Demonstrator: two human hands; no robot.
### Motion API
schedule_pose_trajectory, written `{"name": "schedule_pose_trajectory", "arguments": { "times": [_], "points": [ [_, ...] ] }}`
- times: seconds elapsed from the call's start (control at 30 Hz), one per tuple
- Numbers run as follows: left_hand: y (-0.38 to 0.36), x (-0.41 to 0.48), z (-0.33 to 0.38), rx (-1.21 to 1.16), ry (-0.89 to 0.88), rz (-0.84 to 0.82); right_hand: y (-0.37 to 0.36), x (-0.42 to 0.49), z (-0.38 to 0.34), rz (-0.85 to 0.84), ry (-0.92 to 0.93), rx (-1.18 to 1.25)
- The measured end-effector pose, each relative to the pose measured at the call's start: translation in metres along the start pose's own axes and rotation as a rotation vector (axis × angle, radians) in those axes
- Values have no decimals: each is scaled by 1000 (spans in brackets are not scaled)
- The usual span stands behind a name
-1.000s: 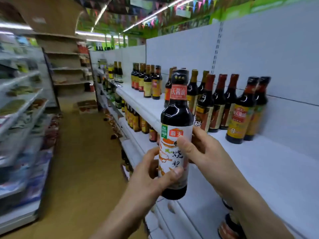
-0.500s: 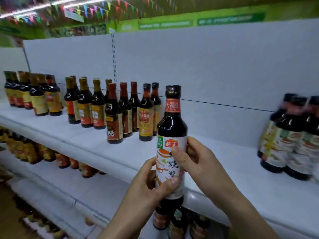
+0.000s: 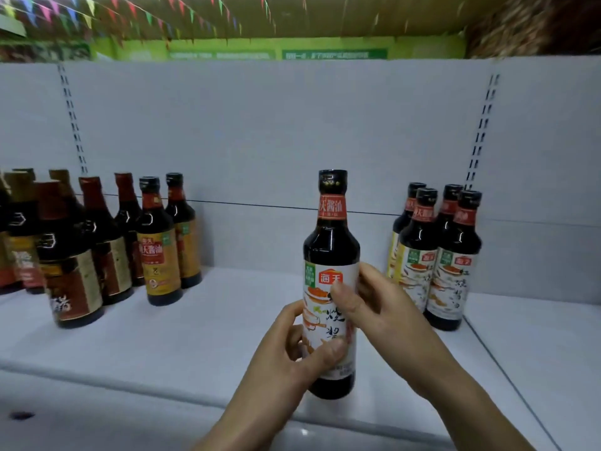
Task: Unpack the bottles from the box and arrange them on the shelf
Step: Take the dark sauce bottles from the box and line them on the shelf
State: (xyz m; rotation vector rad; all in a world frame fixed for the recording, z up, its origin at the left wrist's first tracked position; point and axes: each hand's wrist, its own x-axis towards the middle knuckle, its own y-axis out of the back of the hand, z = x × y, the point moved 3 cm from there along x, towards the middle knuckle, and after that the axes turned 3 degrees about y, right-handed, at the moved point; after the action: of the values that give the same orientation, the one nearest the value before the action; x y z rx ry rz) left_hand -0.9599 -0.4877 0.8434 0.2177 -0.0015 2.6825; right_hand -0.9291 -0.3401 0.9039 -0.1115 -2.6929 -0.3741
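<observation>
A dark soy sauce bottle [image 3: 331,242] with a white label and red neck band stands upright in front of me, over the front part of the white shelf [image 3: 201,333]. Both hands hold it. My left hand [image 3: 289,349] grips its lower label from the left, thumb across the front. My right hand [image 3: 387,314] wraps the label from the right, thumb on the front. Whether the bottle's base touches the shelf I cannot tell. Several matching white-label bottles [image 3: 435,255] stand grouped to the right.
Several dark bottles with yellow and brown labels [image 3: 97,245] fill the shelf's left side. The white back panel [image 3: 292,131] rises behind. A seam splits off another shelf section [image 3: 533,346] at right. Bare shelf lies between the two bottle groups.
The view has swung right from the aisle to face the shelf squarely. The bottle, held in both hands throughout, now sits lower, between the two bottle groups.
</observation>
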Motion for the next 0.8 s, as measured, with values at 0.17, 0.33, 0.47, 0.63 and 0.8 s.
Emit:
{"name": "schedule_pose_trajectory", "arguments": {
  "times": [0.17,0.33,0.47,0.63,0.8],
  "points": [
    [-39,36,-11,17,24,-52,44,1,21,51,-28,-18],
    [-80,63,-21,-11,69,-121,84,-2,40,86,-52,-7],
    [-101,80,-28,-2,86,-179,107,-2,54,121,-84,-3],
    [-121,95,-31,6,82,-231,126,-2,64,156,-98,31],
    [-132,102,-33,28,67,-267,134,-5,69,200,-112,64]
  ]
}}
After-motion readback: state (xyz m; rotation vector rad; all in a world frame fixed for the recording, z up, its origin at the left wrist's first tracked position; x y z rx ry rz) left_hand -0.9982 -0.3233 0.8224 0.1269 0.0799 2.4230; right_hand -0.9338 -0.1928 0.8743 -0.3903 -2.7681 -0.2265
